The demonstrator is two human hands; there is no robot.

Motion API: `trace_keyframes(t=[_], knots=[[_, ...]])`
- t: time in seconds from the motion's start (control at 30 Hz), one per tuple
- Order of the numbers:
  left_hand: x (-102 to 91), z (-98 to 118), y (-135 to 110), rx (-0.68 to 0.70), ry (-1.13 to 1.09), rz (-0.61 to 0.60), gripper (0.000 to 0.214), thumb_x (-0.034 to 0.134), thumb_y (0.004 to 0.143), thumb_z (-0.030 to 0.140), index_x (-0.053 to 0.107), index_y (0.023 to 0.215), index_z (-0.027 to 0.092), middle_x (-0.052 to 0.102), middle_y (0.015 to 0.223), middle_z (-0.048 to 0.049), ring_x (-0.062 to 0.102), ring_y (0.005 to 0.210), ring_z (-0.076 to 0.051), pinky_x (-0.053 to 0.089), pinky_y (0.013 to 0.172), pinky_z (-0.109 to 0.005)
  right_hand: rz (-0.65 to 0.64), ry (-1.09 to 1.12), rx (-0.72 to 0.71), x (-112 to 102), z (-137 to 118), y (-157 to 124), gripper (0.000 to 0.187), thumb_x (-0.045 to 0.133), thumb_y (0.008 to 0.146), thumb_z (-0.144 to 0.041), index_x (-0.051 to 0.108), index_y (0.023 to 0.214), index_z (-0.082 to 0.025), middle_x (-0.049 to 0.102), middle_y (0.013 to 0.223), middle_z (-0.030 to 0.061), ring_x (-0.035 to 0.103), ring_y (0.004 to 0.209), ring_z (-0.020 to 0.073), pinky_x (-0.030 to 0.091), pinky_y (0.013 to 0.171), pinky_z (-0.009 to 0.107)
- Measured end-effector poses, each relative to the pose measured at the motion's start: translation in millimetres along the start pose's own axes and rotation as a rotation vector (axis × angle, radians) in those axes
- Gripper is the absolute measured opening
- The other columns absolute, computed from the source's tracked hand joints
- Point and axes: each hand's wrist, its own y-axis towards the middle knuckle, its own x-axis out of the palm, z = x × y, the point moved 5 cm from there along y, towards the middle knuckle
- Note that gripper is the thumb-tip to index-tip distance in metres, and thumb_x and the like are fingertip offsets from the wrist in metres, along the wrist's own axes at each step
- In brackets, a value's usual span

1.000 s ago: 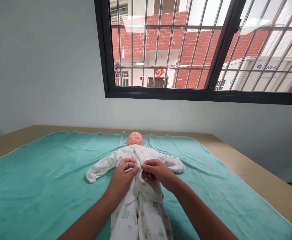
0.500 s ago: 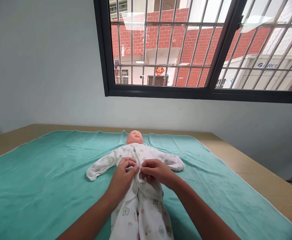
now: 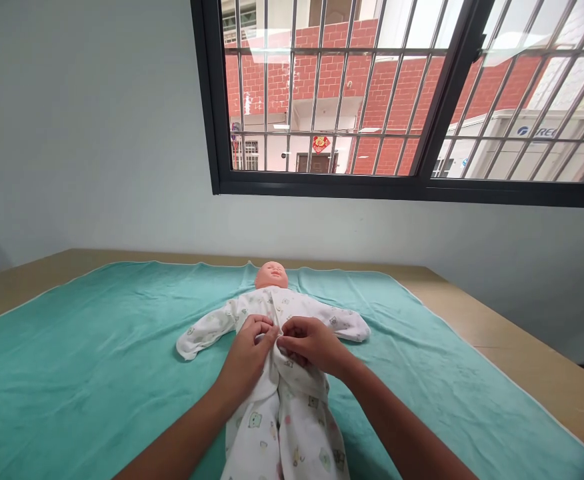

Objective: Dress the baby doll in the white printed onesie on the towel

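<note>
A baby doll (image 3: 271,274) lies on its back on a teal towel (image 3: 97,373), head toward the window. It wears a white printed romper (image 3: 292,427) with both sleeves spread out. My left hand (image 3: 246,357) and my right hand (image 3: 312,345) meet at the middle of the doll's chest. Each hand pinches an edge of the romper's front opening, with the fingertips almost touching. My forearms run down over the doll's legs to the bottom of the view.
The towel covers most of a wooden table (image 3: 512,360) that stands against a pale wall. Bare wood shows along the far edge and the right side. A barred black-framed window (image 3: 372,100) is above, with a brick building outside.
My hands stay pinched on the romper front and have crept slightly up the chest. The view has shifted a little; the doll has not moved.
</note>
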Motion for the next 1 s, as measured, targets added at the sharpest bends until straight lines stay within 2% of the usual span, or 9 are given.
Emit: trace_keyframes(t=[0.17,0.3,0.43,0.6,0.7,0.83,1.0], knots=[[0.7,-2.6,0.3,0.025,0.038,0.004,0.017,0.059,0.081,0.035,0.061,0.073,0.02,0.057,0.106,-0.0044,0.055,0.104,-0.021,0.043,0.09,-0.033,0.142,-0.198,-0.097,-0.3,-6.5,-1.0,0.012,0.064,0.076,-0.029,0.059,0.071,-0.019,0.056,0.059,-0.0051,0.047,0.053,0.0086,0.034,0.047,0.019],[-0.7,-0.9,0.2,0.03,0.024,0.001,0.017,0.053,0.083,0.03,0.06,0.071,0.02,0.058,0.103,-0.0039,0.056,0.099,-0.02,0.044,0.088,-0.033,0.171,-0.305,-0.174,1.1,-11.7,-3.6,0.015,0.067,0.075,-0.031,0.06,0.069,-0.019,0.06,0.064,-0.0043,0.049,0.061,0.0095,0.034,0.053,0.019],[-1.4,0.0,-0.7,0.017,0.025,0.003,0.02,0.054,0.083,0.033,0.062,0.072,0.019,0.058,0.105,-0.0044,0.057,0.1,-0.02,0.044,0.09,-0.033,0.254,-0.438,-0.228,6.0,-13.8,-7.3,0.014,0.062,0.078,-0.027,0.057,0.067,-0.019,0.059,0.062,-0.0046,0.047,0.059,0.0093,0.033,0.055,0.02],[-3.4,1.6,-1.6,-0.012,0.022,0.017,0.02,0.064,0.077,0.037,0.062,0.068,0.019,0.059,0.103,-0.0038,0.057,0.101,-0.02,0.046,0.085,-0.029,0.385,-0.676,-0.273,16.4,-14.5,-13.1,0.006,0.059,0.074,-0.018,0.057,0.069,-0.02,0.059,0.06,-0.0047,0.044,0.055,0.0092,0.027,0.055,0.022],[-7.6,5.1,-2.1,0.0,0.069,0.026,0.018,0.064,0.077,0.034,0.063,0.067,0.019,0.061,0.093,-0.0025,0.059,0.091,-0.018,0.046,0.08,-0.028,0.404,-0.686,-0.287,19.4,-13.4,-14.6,0.003,0.06,0.075,-0.02,0.062,0.075,-0.021,0.061,0.062,-0.004,0.048,0.056,0.01,0.028,0.056,0.022],[-13.6,7.4,-3.1,-0.009,0.153,0.021,0.02,0.06,0.081,0.036,0.063,0.07,0.02,0.063,0.076,0.0006,0.058,0.074,-0.017,0.044,0.069,-0.029,0.4,-0.666,-0.308,19.3,-12.4,-14.4,0.009,0.059,0.079,-0.023,0.067,0.084,-0.023,0.061,0.06,-0.005,0.049,0.055,0.0103,0.03,0.057,0.022],[-14.9,8.0,-2.8,-0.019,0.184,0.013,0.021,0.054,0.085,0.036,0.059,0.071,0.02,0.064,0.072,0.0022,0.057,0.071,-0.017,0.042,0.066,-0.029,0.424,-0.642,-0.321,18.9,-10.9,-13.8,0.009,0.059,0.081,-0.025,0.067,0.085,-0.024,0.063,0.062,-0.0051,0.052,0.055,0.0104,0.033,0.058,0.022]])
